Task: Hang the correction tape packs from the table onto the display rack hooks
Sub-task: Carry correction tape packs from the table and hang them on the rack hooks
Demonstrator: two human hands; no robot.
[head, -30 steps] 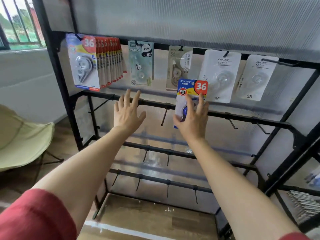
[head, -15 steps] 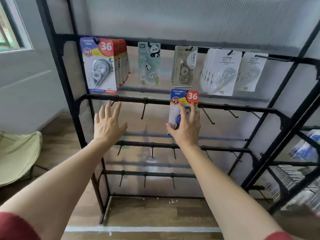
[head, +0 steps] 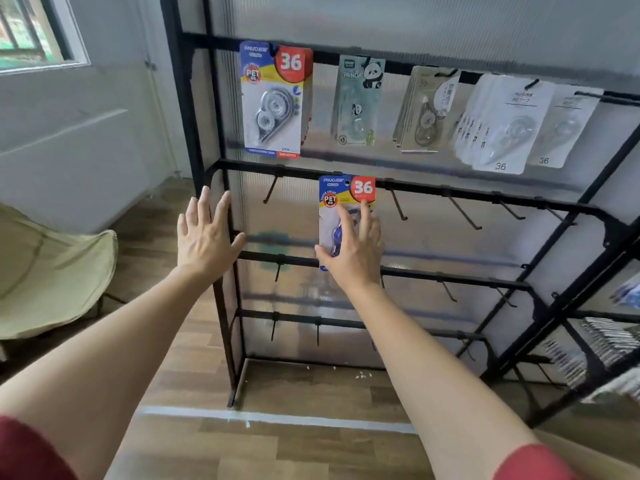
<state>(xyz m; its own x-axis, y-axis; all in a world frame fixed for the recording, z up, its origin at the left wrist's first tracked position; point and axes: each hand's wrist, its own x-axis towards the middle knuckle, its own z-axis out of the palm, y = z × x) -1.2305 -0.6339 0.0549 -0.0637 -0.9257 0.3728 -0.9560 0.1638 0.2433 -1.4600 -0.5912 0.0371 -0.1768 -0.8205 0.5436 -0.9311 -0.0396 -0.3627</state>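
Has brought the blue, yellow and red carded correction tape pack (head: 337, 194) down from level with the top row of the black metal display rack (head: 249, 168) to the rack's second rail, and has slid the left hand (head: 204, 237) outward to the rack's left upright. Now holds the pack upright against that second rail, top edge overlapping it, between two slanted black wire hooks (head: 398, 206). Clamps the grip of the right hand (head: 353, 251) on the pack, thumb round its left edge, fingers laid long over the clear blister. Cannot tell whether the hang hole has caught a hook, hidden as it is behind the card. Holds the left grip apart, fingers straight and spread, carrying nothing, in front of the rack's left upright. Along the rack's top rail: a matching stack of blue-and-red packs (head: 273, 102), a pale green panda pack (head: 358, 102), beige packs (head: 422, 112), white packs (head: 509, 126). Left of the rack, a light green fabric chair (head: 52, 271).
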